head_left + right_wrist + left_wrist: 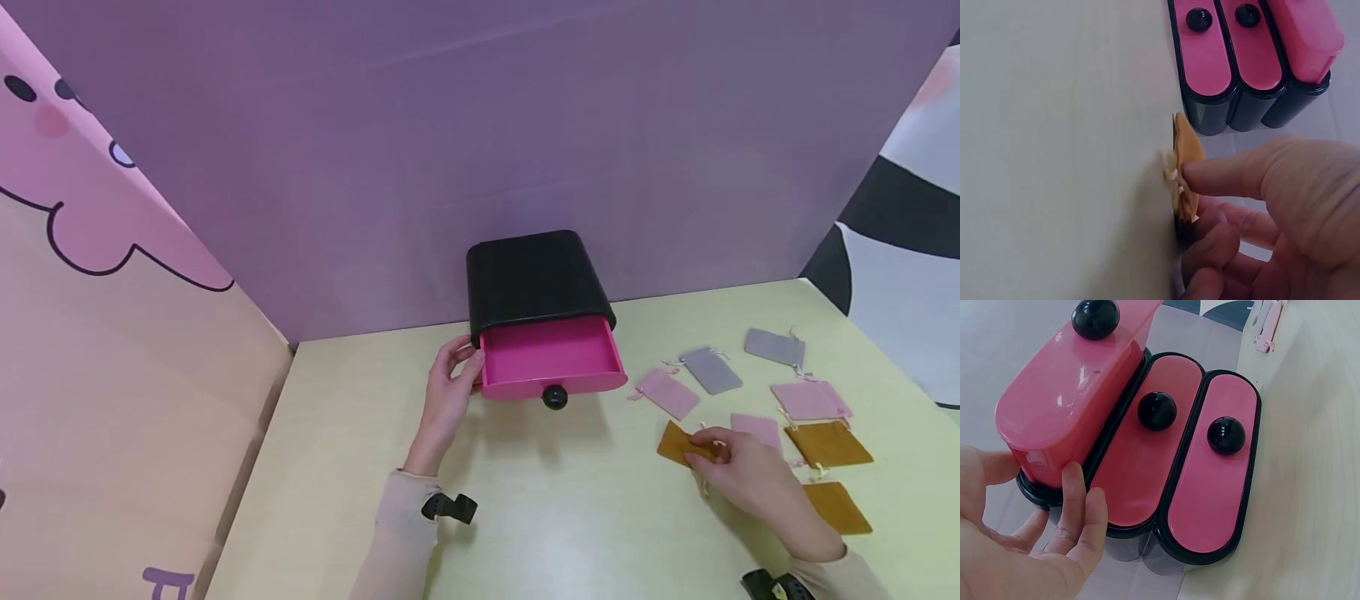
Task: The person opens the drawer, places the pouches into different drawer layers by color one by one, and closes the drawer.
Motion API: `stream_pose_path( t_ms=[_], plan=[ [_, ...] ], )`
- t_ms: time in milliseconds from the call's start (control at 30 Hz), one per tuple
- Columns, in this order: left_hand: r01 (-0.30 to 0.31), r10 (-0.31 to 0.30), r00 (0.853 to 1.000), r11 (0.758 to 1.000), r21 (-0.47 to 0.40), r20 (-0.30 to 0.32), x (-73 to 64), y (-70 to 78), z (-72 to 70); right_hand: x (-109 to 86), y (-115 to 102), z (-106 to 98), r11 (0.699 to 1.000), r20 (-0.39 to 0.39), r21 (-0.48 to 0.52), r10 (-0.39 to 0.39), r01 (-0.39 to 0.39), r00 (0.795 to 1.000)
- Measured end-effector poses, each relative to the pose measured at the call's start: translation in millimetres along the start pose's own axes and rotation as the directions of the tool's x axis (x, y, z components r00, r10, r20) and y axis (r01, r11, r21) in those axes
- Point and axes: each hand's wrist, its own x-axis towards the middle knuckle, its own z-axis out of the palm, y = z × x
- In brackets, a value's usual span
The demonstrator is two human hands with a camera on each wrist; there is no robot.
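Mustard drawstring pouch [673, 442], long axis approx. L–R, closed end pointing L toward black drawer unit [536, 279]; R hand [742, 472] pinches its string end. L hand [444, 392], fingers curved, holds unit's L side by pulled-out pink top drawer [517, 388]. Pink pouch [667, 393] just beyond; grey pouches [711, 371], other mustard pouches [830, 444] nearby.

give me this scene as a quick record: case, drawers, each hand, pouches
case: black, standing on the table
top drawer: pink, pulled out, with a round black knob
two lower drawers: pink, both shut
left hand: at the left side of the case, beside the top drawer
right hand: pinches a mustard pouch
other pouches: two grey, three pink, two mustard, all right of the case
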Motion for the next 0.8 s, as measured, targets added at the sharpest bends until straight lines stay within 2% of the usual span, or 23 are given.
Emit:
stream_pose_path(
  t_ms=[233,533,800],
  plan=[
    [0.028,-0.028,1.000,1.000,-0.003,0.012,1.3,-2.1,-2.8,0.3,-1.5,-0.6,1.000,-0.003,-0.012,0.004,-0.004,1.000],
    [0.011,-0.012,1.000,1.000,0.013,0.016,1.1,0.9,-3.1,-1.2,-0.5,1.9,1.000,-0.001,0.003,0.011,-0.011,1.000],
    [0.021,-0.021,1.000,1.000,0.015,0.007,2.5,-0.3,-3.0,-0.8,-0.2,-0.7,0.999,0.017,0.024,0.036,-0.037,0.999]
  ],
)
